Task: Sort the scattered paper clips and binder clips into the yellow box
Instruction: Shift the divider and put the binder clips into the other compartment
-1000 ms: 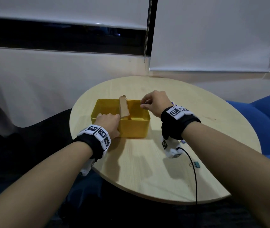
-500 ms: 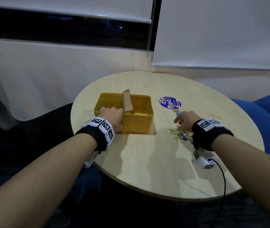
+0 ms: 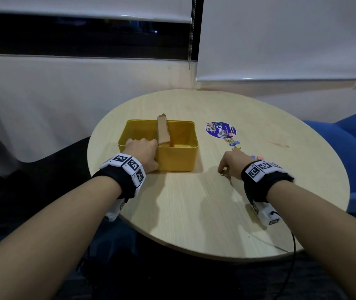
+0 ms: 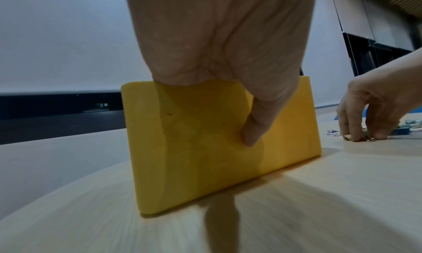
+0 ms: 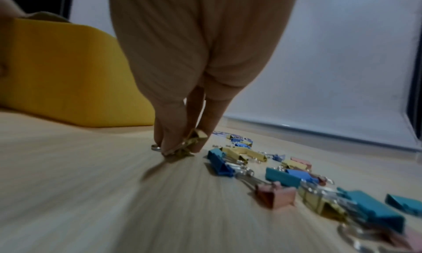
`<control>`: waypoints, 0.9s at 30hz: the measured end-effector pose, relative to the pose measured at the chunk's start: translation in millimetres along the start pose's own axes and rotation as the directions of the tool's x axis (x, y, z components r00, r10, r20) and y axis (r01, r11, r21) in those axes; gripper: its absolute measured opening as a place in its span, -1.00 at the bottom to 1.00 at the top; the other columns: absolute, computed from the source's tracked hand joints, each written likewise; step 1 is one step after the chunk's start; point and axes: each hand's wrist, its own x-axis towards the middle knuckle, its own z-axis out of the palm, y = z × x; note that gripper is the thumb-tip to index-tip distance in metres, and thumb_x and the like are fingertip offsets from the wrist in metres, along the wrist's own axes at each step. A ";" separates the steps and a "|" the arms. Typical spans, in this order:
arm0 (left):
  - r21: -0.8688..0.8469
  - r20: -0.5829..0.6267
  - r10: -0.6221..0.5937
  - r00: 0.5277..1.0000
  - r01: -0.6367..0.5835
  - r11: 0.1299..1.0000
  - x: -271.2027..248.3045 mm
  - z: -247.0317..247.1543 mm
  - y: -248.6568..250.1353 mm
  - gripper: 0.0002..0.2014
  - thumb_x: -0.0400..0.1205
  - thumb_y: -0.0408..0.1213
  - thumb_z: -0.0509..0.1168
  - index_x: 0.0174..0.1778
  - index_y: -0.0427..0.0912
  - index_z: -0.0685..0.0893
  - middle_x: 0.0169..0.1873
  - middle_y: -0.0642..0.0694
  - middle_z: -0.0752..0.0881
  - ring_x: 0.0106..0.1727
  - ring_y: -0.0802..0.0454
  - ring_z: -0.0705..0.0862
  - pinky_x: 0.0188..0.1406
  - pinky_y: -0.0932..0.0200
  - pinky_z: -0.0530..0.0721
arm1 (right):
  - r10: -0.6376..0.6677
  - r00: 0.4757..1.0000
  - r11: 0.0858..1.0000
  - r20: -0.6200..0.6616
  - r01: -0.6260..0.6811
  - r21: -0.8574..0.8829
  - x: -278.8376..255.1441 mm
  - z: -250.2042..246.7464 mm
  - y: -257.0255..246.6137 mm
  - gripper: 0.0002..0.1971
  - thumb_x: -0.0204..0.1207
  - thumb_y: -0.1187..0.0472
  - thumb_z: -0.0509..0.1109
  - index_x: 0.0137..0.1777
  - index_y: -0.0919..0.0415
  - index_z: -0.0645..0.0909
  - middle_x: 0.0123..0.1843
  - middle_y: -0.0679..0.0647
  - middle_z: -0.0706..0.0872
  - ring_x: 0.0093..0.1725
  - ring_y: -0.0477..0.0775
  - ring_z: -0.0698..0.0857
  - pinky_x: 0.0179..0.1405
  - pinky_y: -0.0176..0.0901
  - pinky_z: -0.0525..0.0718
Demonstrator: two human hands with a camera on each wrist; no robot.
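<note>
Head view: left hand point(image 3: 143, 153) grips near wall of yellow plastic box point(image 3: 177, 159) mid round wooden table point(image 3: 194, 204); right hand point(image 3: 232, 164) fingers down near table's right edge.
Left wrist view: thumb pressed on box wall.
Right wrist view: fingertips point(image 5: 170, 145) pinch yellow metal binder clip point(image 5: 194, 141) on table; coloured binder clips point(image 5: 283, 177) scattered beside.

Coloured binder clips point(image 5: 283, 177) (perhaps blurred paper clips) beside yellow box point(image 3: 179, 159).

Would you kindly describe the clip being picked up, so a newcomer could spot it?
On the round pale wooden table, right of the yellow plastic box, lie scattered coloured binder clips. The yellow binder clip is nearest the box, alone pinched by the right hand.
</note>
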 end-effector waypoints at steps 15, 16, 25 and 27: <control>0.002 -0.004 -0.009 1.000 0.009 1.000 0.7 0.6 0.4 -0.71 0.58 -0.07 0.30 0.17 -0.06 0.50 -0.04 -0.04 0.69 0.03 -0.10 0.68 0.24 -0.07 0.48 | 0.012 0.999 0.998 -0.040 -0.015 -0.067 -4.3 3.4 -15.4 -0.78 0.47 0.30 0.47 0.11 0.22 0.76 0.11 0.21 0.71 -0.14 0.16 0.68 -0.21 -0.22 0.57; -0.001 -0.003 -0.009 1.000 0.009 1.000 0.8 0.6 0.4 -0.70 0.58 -0.07 0.30 0.18 -0.06 0.50 -0.03 -0.04 0.70 0.04 -0.10 0.68 0.25 -0.07 0.48 | 0.014 0.999 0.996 -0.040 -0.017 -0.083 -5.0 3.2 -17.7 -0.78 0.46 0.30 0.47 0.10 0.24 0.76 0.11 0.21 0.71 -0.13 0.17 0.68 -0.22 -0.22 0.56; -0.002 -0.010 -0.001 1.000 0.001 1.000 -0.7 0.1 -0.1 -0.72 0.58 -0.09 0.30 0.17 -0.06 0.50 -0.07 -0.03 0.69 0.01 -0.09 0.68 0.24 -0.06 0.49 | -0.041 0.999 0.981 -0.028 0.035 -0.189 -7.8 2.9 -23.5 -0.81 0.50 0.31 0.38 0.09 0.32 0.66 0.11 0.25 0.70 -0.07 0.20 0.68 -0.19 -0.14 0.58; 0.000 -0.008 0.003 1.000 -0.003 1.000 -0.4 -0.4 0.1 -0.72 0.58 -0.10 0.29 0.17 -0.07 0.51 -0.07 -0.03 0.69 0.01 -0.09 0.68 0.23 -0.06 0.49 | -0.038 0.999 0.984 -0.025 0.033 -0.173 -7.9 0.8 -23.3 -0.81 0.47 0.29 0.41 0.06 0.32 0.68 0.09 0.25 0.71 -0.12 0.19 0.67 -0.23 -0.16 0.55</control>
